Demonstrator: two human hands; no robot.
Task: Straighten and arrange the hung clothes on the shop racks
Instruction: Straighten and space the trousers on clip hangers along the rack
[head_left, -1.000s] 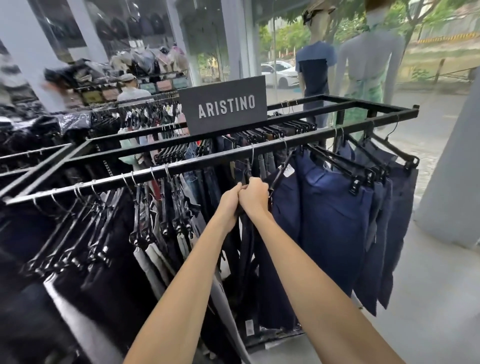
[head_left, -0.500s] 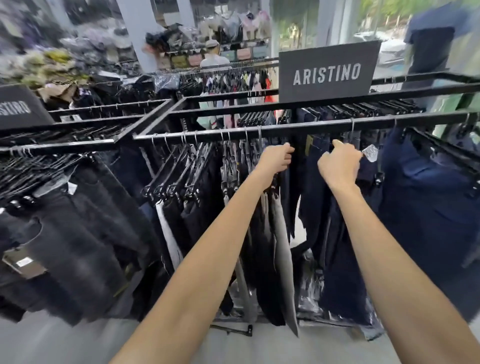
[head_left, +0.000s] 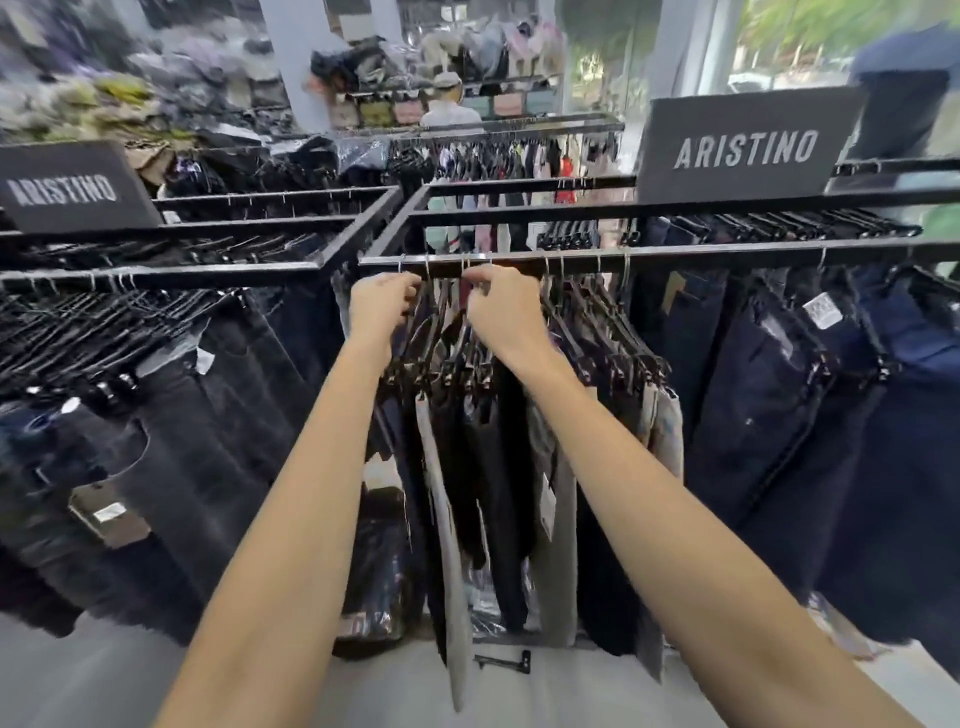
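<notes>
A black metal rack rail runs across the middle with dark and grey trousers hung on black clip hangers. My left hand is up at the rail's left end, its fingers curled round hanger hooks. Beside it, my right hand pinches the hooks of the neighbouring hangers just under the rail. Navy jeans hang further right on the same rail.
A second rack of dark jeans stands at the left, almost touching the first one's corner. Two black ARISTINO signs sit on the racks. A fallen black hanger lies on the grey floor. More racks and a person are behind.
The view swung left along the rack. My hands, spread apart half a second ago, have come together at the left group of hangers and taken hold of their hooks.
</notes>
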